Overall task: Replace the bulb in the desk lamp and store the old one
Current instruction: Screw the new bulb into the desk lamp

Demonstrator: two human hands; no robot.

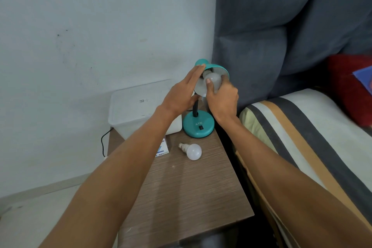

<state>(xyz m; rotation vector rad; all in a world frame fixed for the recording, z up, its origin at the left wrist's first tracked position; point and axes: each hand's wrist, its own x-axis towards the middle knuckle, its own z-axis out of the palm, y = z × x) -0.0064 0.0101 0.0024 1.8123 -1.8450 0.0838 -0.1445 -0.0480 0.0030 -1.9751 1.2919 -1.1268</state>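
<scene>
A teal desk lamp stands at the back of the wooden bedside table (187,191), its round base (198,125) flat and its shade (218,68) tilted toward me. A white bulb (214,80) sits in the shade's socket. My right hand (222,100) grips that bulb, thumb across its front. My left hand (182,94) lies against the shade's left side, fingers straight, steadying it. A second white bulb (193,151) lies loose on its side on the table in front of the base.
A translucent plastic box with a lid (132,110) stands at the table's back left, against the white wall. A small bulb carton (162,148) lies beside my left forearm. A black cord (103,143) hangs off the left edge. A striped mattress (302,137) borders the table's right.
</scene>
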